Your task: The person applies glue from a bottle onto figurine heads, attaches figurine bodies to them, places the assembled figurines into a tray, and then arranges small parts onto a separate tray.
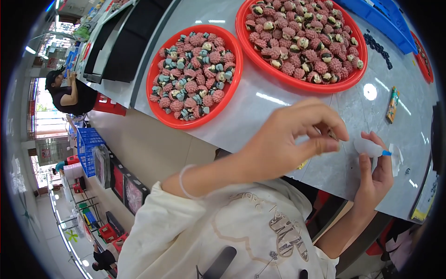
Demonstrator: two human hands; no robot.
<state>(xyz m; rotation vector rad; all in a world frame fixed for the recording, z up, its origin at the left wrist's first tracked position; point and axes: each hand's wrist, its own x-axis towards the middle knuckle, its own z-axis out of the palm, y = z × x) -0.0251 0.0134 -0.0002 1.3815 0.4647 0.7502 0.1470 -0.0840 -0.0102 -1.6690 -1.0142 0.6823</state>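
Over the near edge of the grey table, my left hand is closed, thumb toward the curled fingers. A small brownish piece shows at its fingertips, too small to name. To the right, my right hand grips a whitish squeeze bottle with a blue tip, which points right. A piece of white paper lies beside that tip. Farther off, a round red tray holds pink knobbly pieces with blue-grey bits. A larger red tray holds pink pieces with cream and black bits.
A green and orange packet lies on the table's right part. Small dark beads are scattered near a blue bin. Black trays stand at the far left. Across the aisle a person sits near a blue crate.
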